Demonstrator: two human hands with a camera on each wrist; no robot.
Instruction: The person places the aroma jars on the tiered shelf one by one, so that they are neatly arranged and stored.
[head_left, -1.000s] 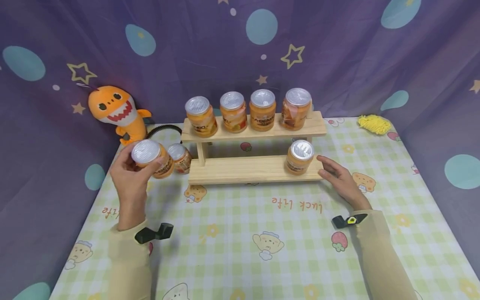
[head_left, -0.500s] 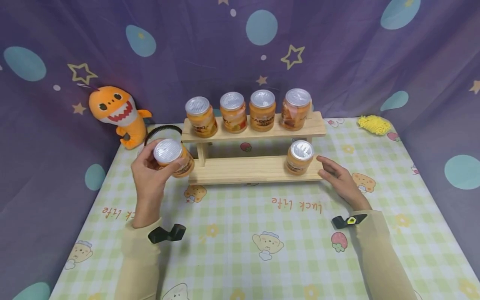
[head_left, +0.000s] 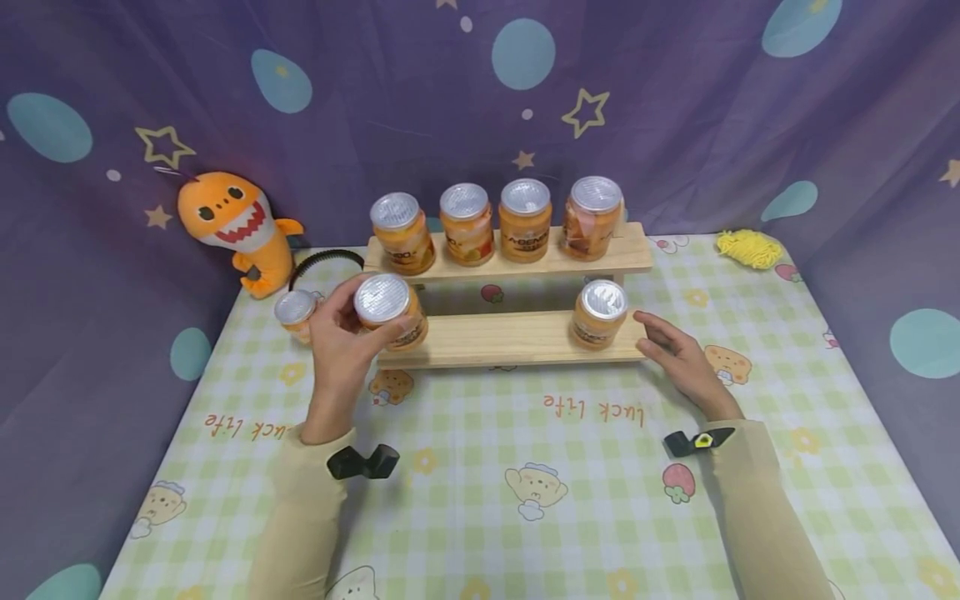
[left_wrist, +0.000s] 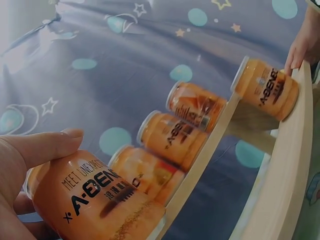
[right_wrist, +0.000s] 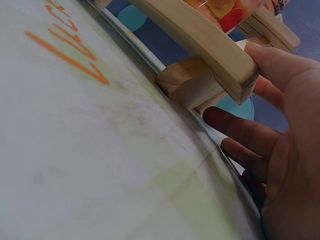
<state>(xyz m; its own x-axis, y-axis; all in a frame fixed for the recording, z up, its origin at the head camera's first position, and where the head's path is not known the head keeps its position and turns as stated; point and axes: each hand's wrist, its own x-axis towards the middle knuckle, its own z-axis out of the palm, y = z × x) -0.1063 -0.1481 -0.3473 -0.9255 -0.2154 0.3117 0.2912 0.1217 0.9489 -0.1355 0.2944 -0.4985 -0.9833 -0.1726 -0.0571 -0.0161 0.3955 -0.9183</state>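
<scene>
My left hand (head_left: 335, 350) holds an orange jar (head_left: 382, 298) with a silver lid, thumb in front and fingers behind. The jar is over the left end of the lower board of a two-tier wooden shelf (head_left: 495, 337); whether it touches the board is unclear. At the shelf's right end, my right hand (head_left: 684, 364) has its thumb against the lower board's end, its other fingers loosely extended. Beside it, a similar jar (head_left: 600, 315) stands upright on that board. The upper board carries several more jars, including one at its left end (head_left: 402, 235).
A smaller jar (head_left: 296, 310) stands on the table left of the shelf, partly behind my left hand. Behind it are a black ribbed tube (head_left: 322, 257) and an orange shark plush (head_left: 236, 225). Yellow yarn (head_left: 748, 249) lies at the back right.
My left hand has carried its jar rightward, from left of the shelf to over the lower board's left end. The smaller jar now shows left of the hand. My right hand stays put.
</scene>
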